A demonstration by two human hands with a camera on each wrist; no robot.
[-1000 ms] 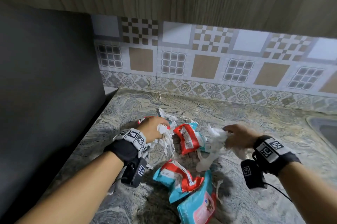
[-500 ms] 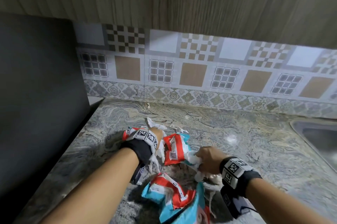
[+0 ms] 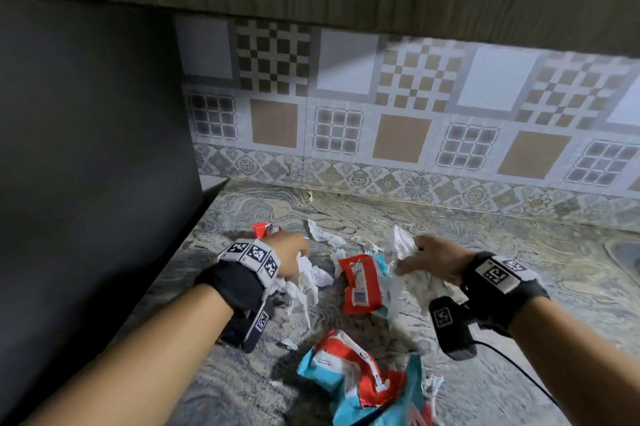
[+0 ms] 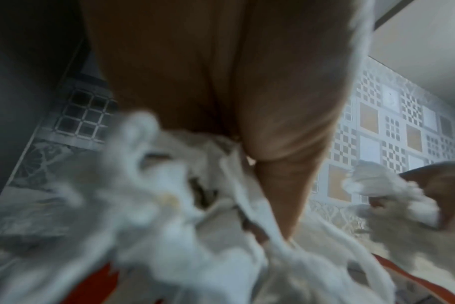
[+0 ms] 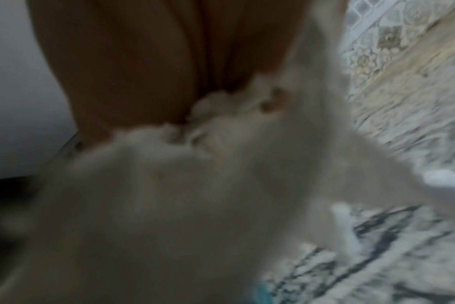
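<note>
The left grip [image 3: 289,254] is curled down at the marbled worktop [image 3: 519,252], its fingers closed round a bunch of torn white paper [image 3: 306,275] that trails in strips beside the wrist. The right grip [image 3: 438,261], apart from it, is clenched on a crumpled white wad [image 3: 403,249] that sticks up past the fingers and hangs below the palm. Between the 2 lies a red-and-blue wrapper [image 3: 360,283]. Another crushed wrapper [image 3: 349,370] sits nearer the person.
</note>
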